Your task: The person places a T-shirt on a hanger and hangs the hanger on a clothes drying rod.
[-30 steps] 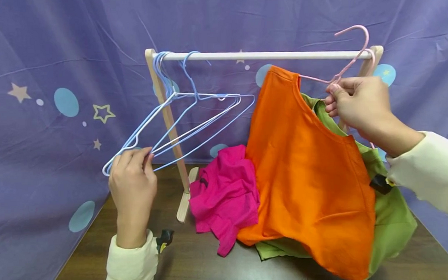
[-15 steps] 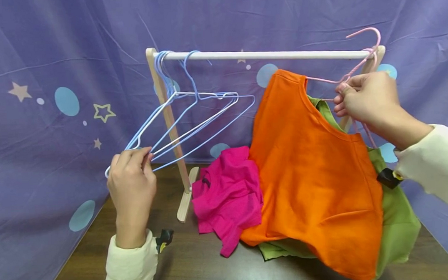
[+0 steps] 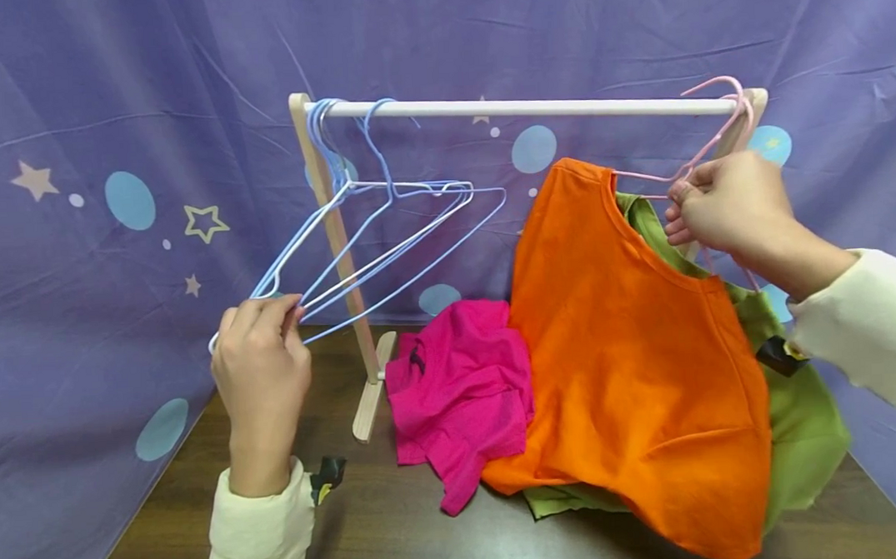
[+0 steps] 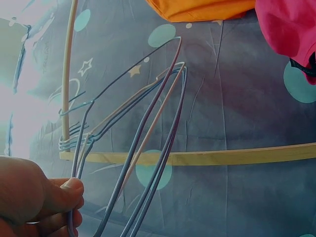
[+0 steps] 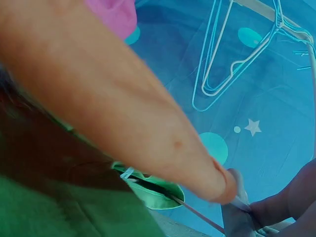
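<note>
My left hand pinches the lower left corners of blue hangers and a white hanger; their hooks hang at the rod's left end. In the left wrist view, thumb and fingers close around the hanger wires. With fingertips just below the hook, my right hand pinches a pink hanger carrying an orange sleeveless top. Its hook arches over the right end of the white rod. Behind the orange top hangs a green garment, partly hidden, with another pink hanger at its neck.
A crumpled magenta shirt lies against the orange top's left side on the brown wooden table. The wooden rack's left post rises from a foot. A purple patterned cloth covers the wall behind.
My right hand first shifted right, then slightly lower, carrying the pink hanger and orange top; the hook has come down to the rod. My left hand stays nearly still on the hangers.
</note>
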`<state>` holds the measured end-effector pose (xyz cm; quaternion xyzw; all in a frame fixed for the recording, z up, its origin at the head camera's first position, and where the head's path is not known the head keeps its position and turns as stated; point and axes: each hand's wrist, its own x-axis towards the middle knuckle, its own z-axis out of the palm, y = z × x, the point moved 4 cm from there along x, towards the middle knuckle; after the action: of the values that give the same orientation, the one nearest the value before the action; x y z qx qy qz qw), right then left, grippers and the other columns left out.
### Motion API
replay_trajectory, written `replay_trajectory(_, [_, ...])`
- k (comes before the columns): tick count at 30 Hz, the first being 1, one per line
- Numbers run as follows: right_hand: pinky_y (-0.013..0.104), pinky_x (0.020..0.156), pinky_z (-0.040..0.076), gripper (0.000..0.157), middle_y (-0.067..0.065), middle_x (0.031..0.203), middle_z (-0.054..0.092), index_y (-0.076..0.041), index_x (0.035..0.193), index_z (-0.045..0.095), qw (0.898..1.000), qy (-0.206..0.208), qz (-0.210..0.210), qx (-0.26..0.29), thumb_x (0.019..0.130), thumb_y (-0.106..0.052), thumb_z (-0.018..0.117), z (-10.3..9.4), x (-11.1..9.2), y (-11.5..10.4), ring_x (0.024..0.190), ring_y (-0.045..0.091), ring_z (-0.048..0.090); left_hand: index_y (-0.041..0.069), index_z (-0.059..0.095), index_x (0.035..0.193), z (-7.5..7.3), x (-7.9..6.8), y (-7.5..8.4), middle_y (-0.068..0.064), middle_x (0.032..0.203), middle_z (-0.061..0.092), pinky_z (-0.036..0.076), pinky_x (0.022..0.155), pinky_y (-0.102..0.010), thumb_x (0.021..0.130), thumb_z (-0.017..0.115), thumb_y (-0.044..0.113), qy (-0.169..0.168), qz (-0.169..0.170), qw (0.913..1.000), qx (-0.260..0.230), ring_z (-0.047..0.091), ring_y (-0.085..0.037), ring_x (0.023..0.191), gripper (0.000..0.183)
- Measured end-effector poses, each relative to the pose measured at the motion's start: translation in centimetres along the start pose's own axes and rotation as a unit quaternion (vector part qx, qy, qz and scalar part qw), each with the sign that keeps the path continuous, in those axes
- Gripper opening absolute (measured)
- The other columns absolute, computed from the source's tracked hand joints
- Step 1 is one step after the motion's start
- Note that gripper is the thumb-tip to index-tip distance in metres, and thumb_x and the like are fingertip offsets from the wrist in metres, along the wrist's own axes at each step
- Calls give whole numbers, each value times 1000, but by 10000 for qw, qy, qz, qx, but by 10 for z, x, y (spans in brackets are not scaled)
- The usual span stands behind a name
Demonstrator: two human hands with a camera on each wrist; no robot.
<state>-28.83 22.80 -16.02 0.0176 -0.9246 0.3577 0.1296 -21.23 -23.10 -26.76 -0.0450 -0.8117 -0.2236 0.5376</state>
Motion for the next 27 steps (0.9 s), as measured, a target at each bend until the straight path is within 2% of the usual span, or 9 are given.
replay_trajectory(8, [26, 49, 55, 32, 8, 71, 73, 12, 105, 73, 9974, 202, -446, -527, 100, -12, 51, 5, -4, 0, 50, 7, 68, -2, 75, 95, 1, -2, -1, -20, 89, 69, 43, 70, -61, 90, 70, 1, 83, -51, 9999, 41, 59, -47, 82, 8])
replay_trajectory(16, [25, 52, 57, 30, 9, 71, 72, 9, 100, 73, 9970, 205, -388, -632, 97, -11, 51, 6, -7, -2, 55, 16, 71, -2, 74, 93, 3, -2, 2, -19, 86, 67, 43, 70, -58, 88, 72, 1, -14, -130, 9999, -72, 61, -46, 81, 6])
replay_trajectory(19, [22, 53, 54, 30, 7, 70, 72, 6, 98, 75, 9945, 196, -475, -909, 98, -15, 54, 5, -7, -4, 54, 15, 70, -2, 75, 92, 4, -3, 2, -18, 83, 67, 43, 68, -56, 87, 72, 0, -7, -162, 9997, -163, 62, -44, 78, 6])
replay_trajectory(22, [26, 57, 49, 30, 3, 64, 71, -1, 90, 78, 9877, 253, -675, -1385, 99, -18, 55, 2, -7, -6, 56, 17, 67, -3, 75, 93, 5, -4, 2, -18, 82, 67, 42, 66, -54, 87, 73, 0, -70, -219, 9995, -232, 62, -42, 75, 6])
replay_trajectory(24, [34, 57, 45, 33, 0, 58, 66, -6, 76, 76, 9794, 329, -921, -1768, 98, -20, 55, 0, -7, -8, 56, 22, 63, -3, 75, 93, 7, -4, 1, -18, 82, 66, 42, 65, -53, 88, 74, 2, -155, -270, 9992, -269, 62, -41, 74, 7])
replay_trajectory(27, [48, 56, 41, 42, 1, 49, 51, -9, 56, 58, 9633, 511, -1330, -2274, 96, -18, 55, 0, -10, -13, 55, 31, 54, -4, 74, 93, 10, -5, 1, -19, 82, 66, 42, 66, -52, 87, 75, 3, -309, -377, 9981, -366, 62, -40, 74, 9])
